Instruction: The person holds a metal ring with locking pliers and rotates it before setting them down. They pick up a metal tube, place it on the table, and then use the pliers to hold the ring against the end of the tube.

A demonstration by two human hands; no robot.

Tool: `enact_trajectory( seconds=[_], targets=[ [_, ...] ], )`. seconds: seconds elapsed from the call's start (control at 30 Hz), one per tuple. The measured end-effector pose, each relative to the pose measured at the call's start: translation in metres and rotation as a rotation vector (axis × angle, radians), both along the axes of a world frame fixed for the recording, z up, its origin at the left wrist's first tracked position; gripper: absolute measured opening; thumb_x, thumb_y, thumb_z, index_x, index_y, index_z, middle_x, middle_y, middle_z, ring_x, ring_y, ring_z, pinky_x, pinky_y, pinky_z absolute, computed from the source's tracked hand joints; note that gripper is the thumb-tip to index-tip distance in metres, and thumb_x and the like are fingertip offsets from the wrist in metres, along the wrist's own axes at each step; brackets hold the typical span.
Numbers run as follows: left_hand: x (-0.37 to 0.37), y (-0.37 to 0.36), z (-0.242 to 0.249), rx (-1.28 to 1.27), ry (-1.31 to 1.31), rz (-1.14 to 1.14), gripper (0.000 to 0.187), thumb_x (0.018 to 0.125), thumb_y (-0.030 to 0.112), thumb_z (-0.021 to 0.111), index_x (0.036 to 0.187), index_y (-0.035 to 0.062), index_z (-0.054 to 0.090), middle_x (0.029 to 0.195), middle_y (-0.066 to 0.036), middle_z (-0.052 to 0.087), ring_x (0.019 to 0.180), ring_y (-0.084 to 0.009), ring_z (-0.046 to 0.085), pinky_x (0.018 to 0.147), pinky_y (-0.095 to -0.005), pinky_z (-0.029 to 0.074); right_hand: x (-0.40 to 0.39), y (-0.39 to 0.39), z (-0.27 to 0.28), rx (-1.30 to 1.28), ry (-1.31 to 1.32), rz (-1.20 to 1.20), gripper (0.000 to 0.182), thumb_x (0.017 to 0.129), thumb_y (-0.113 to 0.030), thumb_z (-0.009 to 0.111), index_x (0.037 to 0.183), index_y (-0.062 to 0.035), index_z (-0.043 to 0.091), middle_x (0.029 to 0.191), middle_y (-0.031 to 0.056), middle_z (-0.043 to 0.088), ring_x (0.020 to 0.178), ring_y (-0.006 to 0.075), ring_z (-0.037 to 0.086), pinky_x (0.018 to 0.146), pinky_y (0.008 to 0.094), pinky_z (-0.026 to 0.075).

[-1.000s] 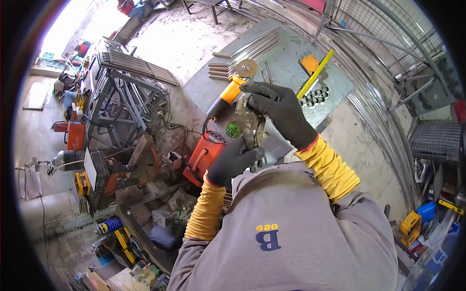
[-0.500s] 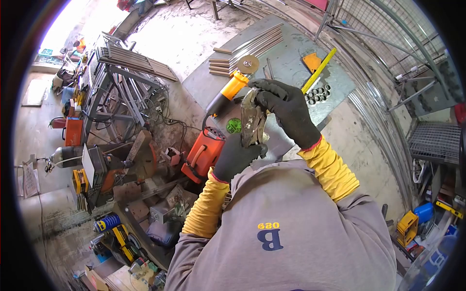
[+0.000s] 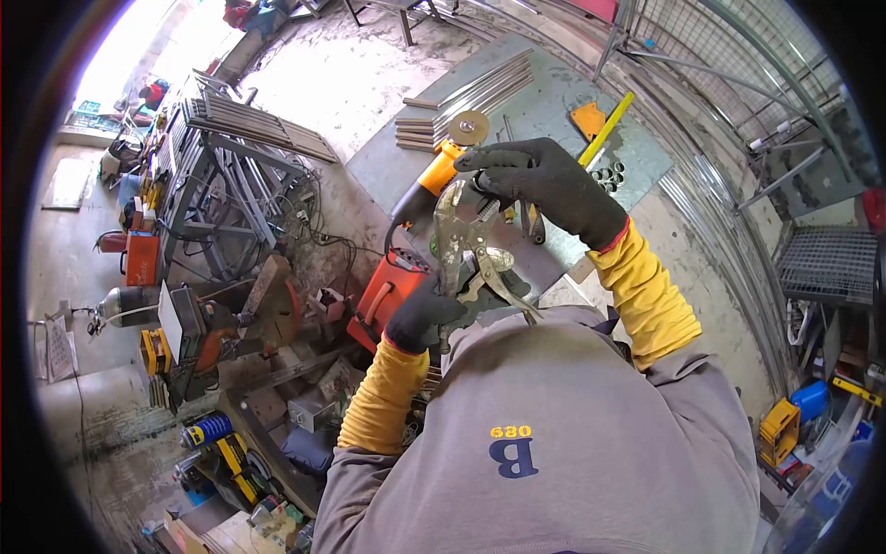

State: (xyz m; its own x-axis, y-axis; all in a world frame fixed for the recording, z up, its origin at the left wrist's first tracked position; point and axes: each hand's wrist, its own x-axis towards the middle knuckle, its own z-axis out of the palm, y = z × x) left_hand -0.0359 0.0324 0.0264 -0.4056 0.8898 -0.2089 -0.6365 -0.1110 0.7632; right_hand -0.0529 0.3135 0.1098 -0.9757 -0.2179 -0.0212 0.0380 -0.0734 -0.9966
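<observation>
A pair of worn metal locking pliers is held up in front of my chest, its jaws pointing away from me and its handles spread. My left hand is closed around the lower end of one handle. At the jaw end, my right hand has its fingers bent and its fingertips against the jaws; they partly hide the jaw tips. Both hands wear dark gloves. Just beyond the pliers lies a yellow and black angle grinder with a round disc on the metal sheet.
Cut metal bars, a yellow level-like bar, an orange angled piece and several short pipe rings lie on the sheet. A red-orange machine stands left of my hands. Further left are a metal rack and a chop saw.
The locking pliers have turned and their handles have swung apart. My left hand has moved slightly down and left along the handle; my right hand has shifted its fingers at the jaws.
</observation>
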Motion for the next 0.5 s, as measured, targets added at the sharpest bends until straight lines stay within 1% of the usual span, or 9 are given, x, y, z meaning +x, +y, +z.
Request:
enact_trajectory(
  seconds=[0.03,0.07,0.23,0.37,0.47,0.5],
  targets=[
    [0.001,-0.002,0.000,-0.011,0.076,-0.020,0.083,0.093,0.036,0.080,0.157,-0.0041,0.045,0.154,-0.025,0.056,0.145,-0.0383,0.054,0.122,-0.0523,0.041,0.001,0.002,0.001,0.001,0.002,0.000,0.040,0.102,-0.018,0.068,0.138,-0.0017,0.072,0.116,0.0062,0.078,0.097,0.0098,0.068,0.090,0.0280,0.056],
    [0.001,-0.003,0.000,-0.009,0.079,-0.019,0.083,0.093,0.036,0.080,0.157,-0.0041,0.045,0.154,-0.025,0.056,0.145,-0.0383,0.054,0.122,-0.0523,0.041,0.002,0.003,0.002,-0.007,-0.013,-0.013,0.040,0.102,-0.017,0.068,0.139,-0.0014,0.072,0.115,0.0063,0.078,0.097,0.0101,0.069,0.090,0.0280,0.057],
    [0.002,-0.009,-0.005,-0.072,0.086,0.039,0.083,0.090,0.032,0.081,0.156,-0.0041,0.045,0.150,-0.025,0.060,0.141,-0.0388,0.057,0.121,-0.0534,0.042,0.009,-0.006,0.010,-0.075,-0.004,-0.048,0.042,0.102,-0.016,0.068,0.141,-0.0002,0.070,0.113,0.0070,0.079,0.097,0.0121,0.071,0.094,0.0288,0.057],
    [0.002,-0.011,-0.008,-0.124,0.087,0.080,0.084,0.088,0.029,0.082,0.156,-0.0041,0.045,0.146,-0.025,0.062,0.138,-0.0393,0.059,0.121,-0.0544,0.042,0.014,-0.013,0.012,-0.080,-0.005,-0.035,0.043,0.102,-0.016,0.067,0.142,0.0002,0.069,0.116,0.0073,0.078,0.100,0.0126,0.070,0.096,0.0292,0.056],
    [0.002,-0.008,-0.001,-0.151,0.088,0.101,0.084,0.087,0.027,0.083,0.156,-0.0041,0.045,0.144,-0.025,0.064,0.136,-0.0395,0.060,0.121,-0.0549,0.043,0.016,-0.014,0.014,-0.073,-0.012,-0.019,0.043,0.102,-0.016,0.067,0.142,0.0000,0.069,0.118,0.0071,0.077,0.102,0.0123,0.069,0.098,0.0291,0.055],
    [0.002,0.001,0.012,-0.088,0.071,0.088,0.074,0.084,0.017,0.078,0.150,-0.0036,0.051,0.138,-0.020,0.067,0.128,-0.0322,0.065,0.111,-0.0459,0.050,0.016,-0.014,0.013,-0.064,-0.014,-0.003,0.044,0.101,-0.016,0.067,0.142,-0.0001,0.069,0.120,0.0071,0.077,0.105,0.0122,0.069,0.099,0.0292,0.054]
  ],
)
